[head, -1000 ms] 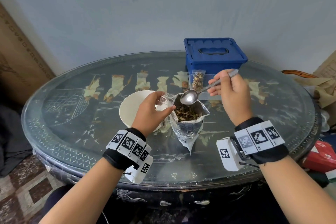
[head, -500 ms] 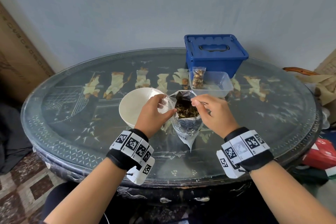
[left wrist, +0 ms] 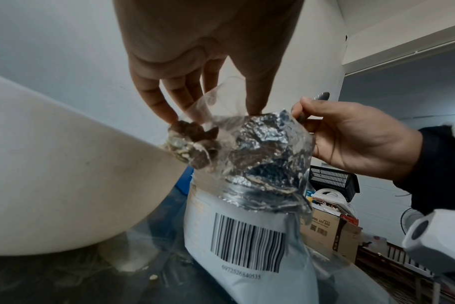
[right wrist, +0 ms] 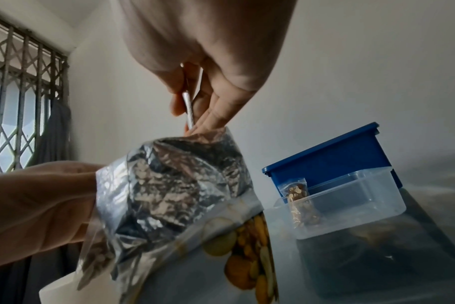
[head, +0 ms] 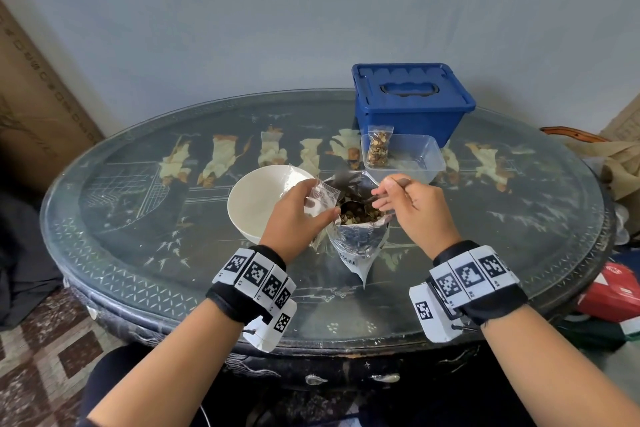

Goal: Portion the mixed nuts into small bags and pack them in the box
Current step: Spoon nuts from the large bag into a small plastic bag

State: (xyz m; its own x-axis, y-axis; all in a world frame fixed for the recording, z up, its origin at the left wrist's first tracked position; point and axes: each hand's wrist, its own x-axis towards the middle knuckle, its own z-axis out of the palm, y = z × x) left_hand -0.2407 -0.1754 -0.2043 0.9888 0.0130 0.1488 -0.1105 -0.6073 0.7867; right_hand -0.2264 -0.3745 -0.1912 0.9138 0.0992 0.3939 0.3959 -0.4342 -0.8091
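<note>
Two hands work over the near-centre of the counter (head: 114, 253), both wrists wearing black bands with printed marker tiles. Left hand (head: 294, 215) pinches a small clear bag (head: 320, 199) by its mouth — thumb on one side, fingers on the other, a few nuts already sitting in its bottom per the left wrist view. That bag hangs touching the left rim of the big foil nut pouch (head: 360, 243), which stands upright and open on the glass, barcode side facing the person. Right hand (head: 415, 208) grips a metal spoon (head: 353, 206) by the handle, fingers curled round it; the bowl of the spoon is down inside the pouch mouth among the mixed nuts (head: 363, 215). Cannot tell how much is loaded on the spoon.

Just left of the pouch, partly behind the left hand, sits a white bowl (head: 252, 204); its inside looks bare.

Further back, a clear plastic tub (head: 426, 156) holds one filled, sealed small bag (head: 378, 147) leaning upright against its left wall. Touching the tub's far side — a blue storage box (head: 412, 104) with its handled lid closed.

At the far right edge, off the counter, a red package (head: 616, 291) and crumpled tan material (head: 620, 163).
</note>
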